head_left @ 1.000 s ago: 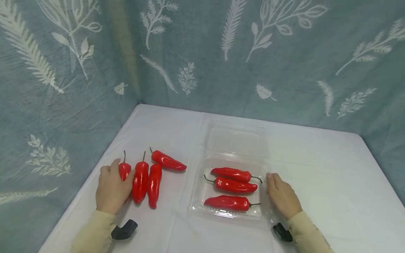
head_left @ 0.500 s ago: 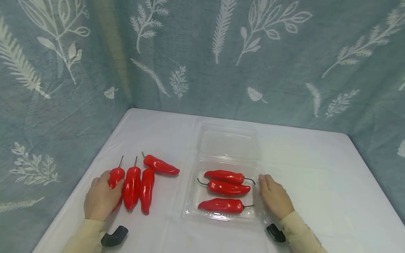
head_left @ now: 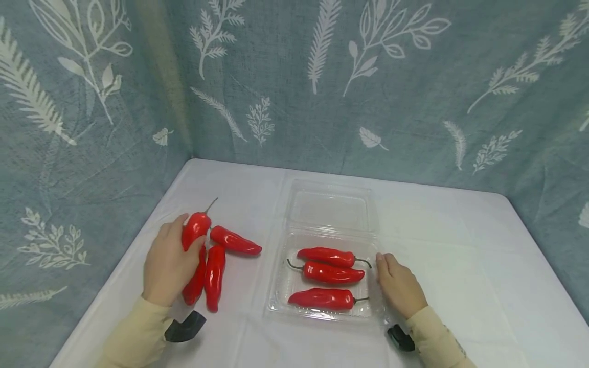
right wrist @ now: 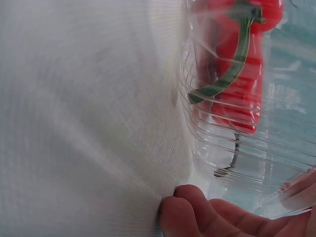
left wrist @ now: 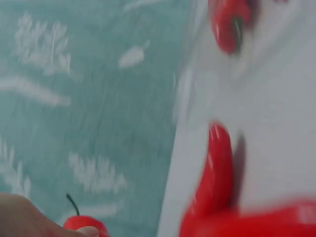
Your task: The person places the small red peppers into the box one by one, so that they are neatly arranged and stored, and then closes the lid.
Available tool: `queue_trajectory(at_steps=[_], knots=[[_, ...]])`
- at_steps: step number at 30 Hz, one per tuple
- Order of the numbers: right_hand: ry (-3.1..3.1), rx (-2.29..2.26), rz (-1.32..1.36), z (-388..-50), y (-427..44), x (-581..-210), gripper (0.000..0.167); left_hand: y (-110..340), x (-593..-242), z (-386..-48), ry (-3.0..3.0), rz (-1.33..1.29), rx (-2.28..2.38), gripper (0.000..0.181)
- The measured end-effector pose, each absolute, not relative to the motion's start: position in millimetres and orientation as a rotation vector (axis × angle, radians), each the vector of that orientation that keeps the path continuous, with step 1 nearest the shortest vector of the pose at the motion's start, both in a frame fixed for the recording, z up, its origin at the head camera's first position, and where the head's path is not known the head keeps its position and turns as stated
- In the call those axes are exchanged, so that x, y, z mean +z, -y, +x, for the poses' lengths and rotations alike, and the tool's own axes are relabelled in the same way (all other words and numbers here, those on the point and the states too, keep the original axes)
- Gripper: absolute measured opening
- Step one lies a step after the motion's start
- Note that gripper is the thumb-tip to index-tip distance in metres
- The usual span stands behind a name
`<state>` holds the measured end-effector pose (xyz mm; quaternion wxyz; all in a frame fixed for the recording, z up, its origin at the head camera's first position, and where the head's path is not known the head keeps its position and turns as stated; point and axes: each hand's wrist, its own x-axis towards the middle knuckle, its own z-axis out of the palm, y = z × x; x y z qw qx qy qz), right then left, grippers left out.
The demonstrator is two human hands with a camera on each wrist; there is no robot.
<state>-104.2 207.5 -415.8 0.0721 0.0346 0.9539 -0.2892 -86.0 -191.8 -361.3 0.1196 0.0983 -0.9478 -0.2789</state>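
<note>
A glossy red chili pepper (head_left: pixel 197 225) with a thin stem is gripped in my left hand (head_left: pixel 170 263). It is raised over the group at the left, stem pointing away from me. Under and beside that hand lie three more peppers: one partly covered (head_left: pixel 195 281), one upright in the view (head_left: pixel 214 276), and one slanting behind (head_left: pixel 234 240). My right hand (head_left: pixel 402 283) rests at the right side of a clear hinged plastic container (head_left: pixel 280 291), its fingers touching the edge. Through the wall, the right wrist view shows red peppers (right wrist: pixel 239 74) and a green stem.
Three red peppers lie crosswise in the container: back (head_left: pixel 327 255), middle (head_left: pixel 332 273) and front (head_left: pixel 322 299). The container's lid (head_left: pixel 329 207) lies open toward the rear. A white cloth (head_left: pixel 460 255) covers the table, and a patterned blue-green curtain (head_left: pixel 294 143) hangs behind and at the left.
My left hand has lifted the leftmost pepper and carried it rightward over its neighbours. The head view has shifted slightly. The right hand stays at the container's side.
</note>
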Motion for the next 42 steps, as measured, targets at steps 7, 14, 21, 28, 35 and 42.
queue_trajectory(at_steps=[7,14,21,28,35,42], knots=[[-2.881,-0.855,0.100,-104.6,-208.7,-416.7,0.046,127.5,-353.4,-110.9,2.751,-0.066,-0.831,0.059],[-2.882,-0.848,0.100,-105.4,-207.9,-415.9,0.047,72.4,-356.5,-125.4,2.797,-0.302,-0.792,0.057],[-2.896,-0.826,0.092,-105.1,-207.5,-415.3,0.045,37.4,-364.1,-130.6,2.825,-0.542,-0.695,0.052],[-2.897,-0.823,0.083,-105.2,-207.7,-415.5,0.045,17.7,-376.7,-134.3,2.902,-0.688,-0.567,0.051],[-2.889,-0.822,0.088,-104.5,-207.4,-415.9,0.047,14.4,-382.4,-137.1,2.957,-0.692,-0.604,0.050],[-2.870,-0.829,0.106,-104.3,-207.3,-416.9,0.049,15.0,-384.2,-138.1,2.971,-0.640,-0.590,0.051]])
